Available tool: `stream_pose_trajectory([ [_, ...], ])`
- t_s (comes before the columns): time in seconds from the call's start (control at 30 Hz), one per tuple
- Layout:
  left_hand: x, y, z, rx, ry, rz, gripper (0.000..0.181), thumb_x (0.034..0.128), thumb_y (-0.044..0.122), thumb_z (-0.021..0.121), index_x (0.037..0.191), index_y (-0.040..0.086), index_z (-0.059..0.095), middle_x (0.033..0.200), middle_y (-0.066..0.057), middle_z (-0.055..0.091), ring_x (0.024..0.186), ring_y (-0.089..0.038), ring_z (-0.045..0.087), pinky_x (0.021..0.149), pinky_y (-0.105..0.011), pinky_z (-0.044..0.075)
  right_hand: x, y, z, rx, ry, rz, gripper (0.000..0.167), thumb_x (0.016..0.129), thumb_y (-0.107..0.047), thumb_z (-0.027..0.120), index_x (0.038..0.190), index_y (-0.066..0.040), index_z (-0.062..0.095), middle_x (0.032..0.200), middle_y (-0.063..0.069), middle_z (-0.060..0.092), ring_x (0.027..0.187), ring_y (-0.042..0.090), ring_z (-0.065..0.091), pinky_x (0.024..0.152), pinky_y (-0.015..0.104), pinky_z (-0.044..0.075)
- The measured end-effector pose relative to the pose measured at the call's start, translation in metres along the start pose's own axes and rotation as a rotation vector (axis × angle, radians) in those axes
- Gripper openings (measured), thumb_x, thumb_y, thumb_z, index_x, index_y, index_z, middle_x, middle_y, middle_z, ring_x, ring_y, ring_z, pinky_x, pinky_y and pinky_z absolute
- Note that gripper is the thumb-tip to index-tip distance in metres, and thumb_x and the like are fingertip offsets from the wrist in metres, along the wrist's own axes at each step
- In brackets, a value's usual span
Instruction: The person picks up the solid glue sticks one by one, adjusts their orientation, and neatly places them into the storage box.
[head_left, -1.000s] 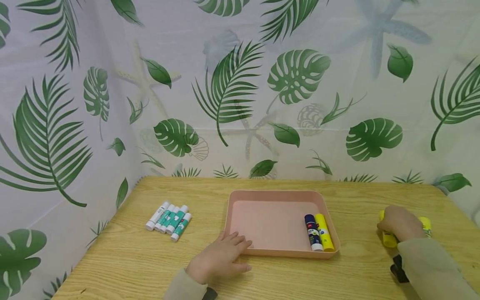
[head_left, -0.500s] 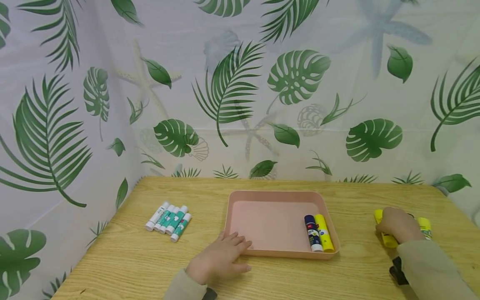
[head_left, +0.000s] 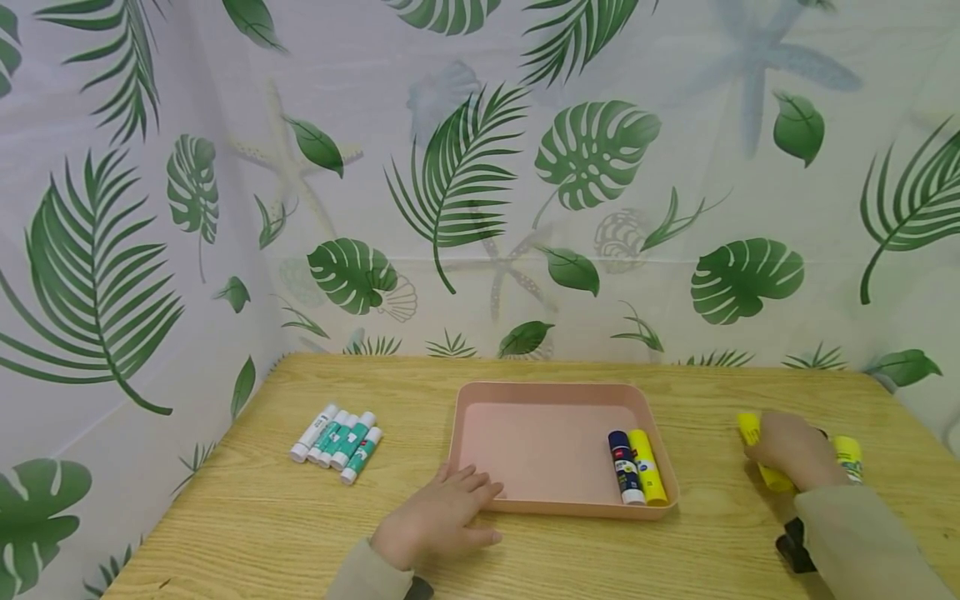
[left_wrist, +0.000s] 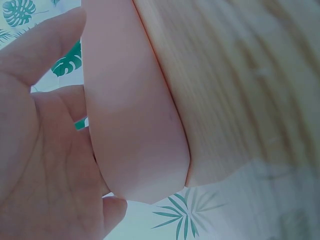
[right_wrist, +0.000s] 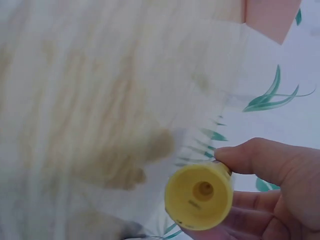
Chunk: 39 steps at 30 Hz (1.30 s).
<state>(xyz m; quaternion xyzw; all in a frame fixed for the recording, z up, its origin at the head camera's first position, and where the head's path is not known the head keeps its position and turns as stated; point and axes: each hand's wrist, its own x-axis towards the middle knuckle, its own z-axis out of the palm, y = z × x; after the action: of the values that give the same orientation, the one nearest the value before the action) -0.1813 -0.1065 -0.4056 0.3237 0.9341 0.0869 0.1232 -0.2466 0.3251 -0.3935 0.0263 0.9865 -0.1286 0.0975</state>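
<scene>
At the right of the table in the head view, my right hand [head_left: 798, 454] grips a yellow glue stick [head_left: 750, 428] between thumb and fingers. Its hollow round base [right_wrist: 199, 197] faces the camera in the right wrist view. Just right of that hand lies a second yellow glue stick [head_left: 849, 457], and a small dark piece peeks out behind the knuckles, too hidden to identify. My left hand [head_left: 441, 512] rests with fingers spread over the front left corner of the pink tray [head_left: 547, 506]. In the left wrist view the fingers lie along the tray's outer wall [left_wrist: 132, 125].
Inside the tray, a navy glue stick [head_left: 626, 467] and a yellow glue stick [head_left: 648, 467] lie side by side at the right. Several white and teal glue sticks [head_left: 352, 440] lie at the table's left. A leaf-patterned curtain [head_left: 480, 192] stands behind the table.
My right hand has shifted slightly left, turning the yellow glue stick a little, and more of its far end shows. The left hand and tray have stayed in place.
</scene>
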Motion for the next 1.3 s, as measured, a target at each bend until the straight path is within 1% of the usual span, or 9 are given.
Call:
stream_pose_trajectory([
  [0.13, 0.0, 0.0, 0.0, 0.0, -0.002, 0.004, 0.06, 0.0864, 0.048, 0.047, 0.135, 0.015, 0.039, 0.137, -0.007, 0.035, 0.129, -0.024, 0.023, 0.103, -0.047, 0.014, -0.002, -0.005, -0.003, 0.019, 0.036, -0.029, 0.053, 0.078, -0.019, 0.064, 0.105, 0.02, 0.039, 0.079, 0.022, 0.051, 0.066, 0.028, 0.046, 0.056, 0.041, 0.041],
  [0.2, 0.0, -0.001, 0.001, -0.001, -0.001, 0.009, 0.059, 0.0866, 0.048, 0.047, 0.135, 0.014, 0.039, 0.137, -0.007, 0.035, 0.129, -0.025, 0.023, 0.103, -0.048, 0.014, -0.003, -0.008, -0.004, 0.021, 0.054, -0.039, 0.061, 0.078, -0.021, 0.064, 0.112, 0.021, 0.035, 0.084, 0.026, 0.051, 0.068, 0.03, 0.048, 0.057, 0.043, 0.041],
  [0.37, 0.001, -0.002, 0.001, -0.004, -0.002, 0.017, 0.059, 0.0869, 0.047, 0.047, 0.135, 0.013, 0.039, 0.137, -0.009, 0.035, 0.129, -0.025, 0.023, 0.103, -0.049, 0.014, -0.006, -0.015, -0.005, 0.01, 0.122, -0.079, 0.068, 0.077, -0.024, 0.066, 0.117, 0.02, 0.034, 0.092, 0.032, 0.051, 0.07, 0.032, 0.051, 0.056, 0.045, 0.042],
  [0.67, 0.001, -0.003, 0.002, 0.024, 0.014, 0.018, 0.059, 0.0865, 0.048, 0.047, 0.134, 0.014, 0.04, 0.136, -0.008, 0.037, 0.129, -0.025, 0.024, 0.104, -0.047, 0.013, -0.012, -0.027, -0.008, -0.026, 0.23, -0.131, 0.058, 0.075, -0.02, 0.069, 0.109, 0.016, 0.039, 0.075, 0.022, 0.054, 0.057, 0.025, 0.05, 0.044, 0.038, 0.04],
  [0.77, 0.001, -0.002, 0.001, 0.018, 0.012, 0.017, 0.059, 0.0863, 0.048, 0.047, 0.134, 0.014, 0.04, 0.136, -0.008, 0.037, 0.129, -0.025, 0.024, 0.104, -0.047, 0.013, -0.015, -0.032, -0.009, -0.023, 0.257, -0.144, 0.057, 0.075, -0.018, 0.069, 0.11, 0.016, 0.04, 0.079, 0.025, 0.054, 0.059, 0.028, 0.051, 0.045, 0.039, 0.04],
  [0.83, 0.001, -0.002, 0.001, 0.015, 0.009, 0.017, 0.059, 0.0863, 0.048, 0.047, 0.134, 0.014, 0.039, 0.136, -0.008, 0.037, 0.129, -0.025, 0.024, 0.104, -0.047, 0.013, -0.016, -0.036, -0.009, -0.024, 0.271, -0.148, 0.055, 0.076, -0.017, 0.068, 0.11, 0.015, 0.04, 0.078, 0.024, 0.054, 0.058, 0.028, 0.051, 0.045, 0.039, 0.04],
  [1.13, 0.002, -0.004, 0.003, 0.017, 0.014, 0.024, 0.06, 0.0866, 0.049, 0.046, 0.135, 0.014, 0.039, 0.137, -0.008, 0.036, 0.129, -0.025, 0.024, 0.103, -0.048, 0.013, -0.02, -0.055, -0.008, -0.079, 0.38, -0.195, 0.052, 0.077, -0.013, 0.066, 0.114, 0.012, 0.04, 0.08, 0.028, 0.056, 0.056, 0.028, 0.052, 0.045, 0.041, 0.041],
  [1.2, 0.002, -0.003, 0.004, 0.015, 0.015, 0.021, 0.06, 0.0865, 0.049, 0.046, 0.135, 0.015, 0.039, 0.137, -0.008, 0.036, 0.129, -0.025, 0.024, 0.103, -0.048, 0.013, -0.022, -0.06, -0.008, -0.09, 0.407, -0.21, 0.052, 0.077, -0.012, 0.066, 0.115, 0.011, 0.039, 0.079, 0.027, 0.057, 0.053, 0.025, 0.05, 0.043, 0.039, 0.041],
  [1.3, 0.002, -0.002, 0.004, 0.008, 0.012, 0.013, 0.059, 0.0864, 0.049, 0.047, 0.135, 0.015, 0.039, 0.137, -0.007, 0.036, 0.129, -0.024, 0.023, 0.104, -0.048, 0.012, -0.026, -0.069, -0.008, -0.107, 0.425, -0.225, 0.05, 0.077, -0.011, 0.065, 0.117, 0.009, 0.039, 0.077, 0.024, 0.057, 0.049, 0.021, 0.046, 0.038, 0.034, 0.037],
])
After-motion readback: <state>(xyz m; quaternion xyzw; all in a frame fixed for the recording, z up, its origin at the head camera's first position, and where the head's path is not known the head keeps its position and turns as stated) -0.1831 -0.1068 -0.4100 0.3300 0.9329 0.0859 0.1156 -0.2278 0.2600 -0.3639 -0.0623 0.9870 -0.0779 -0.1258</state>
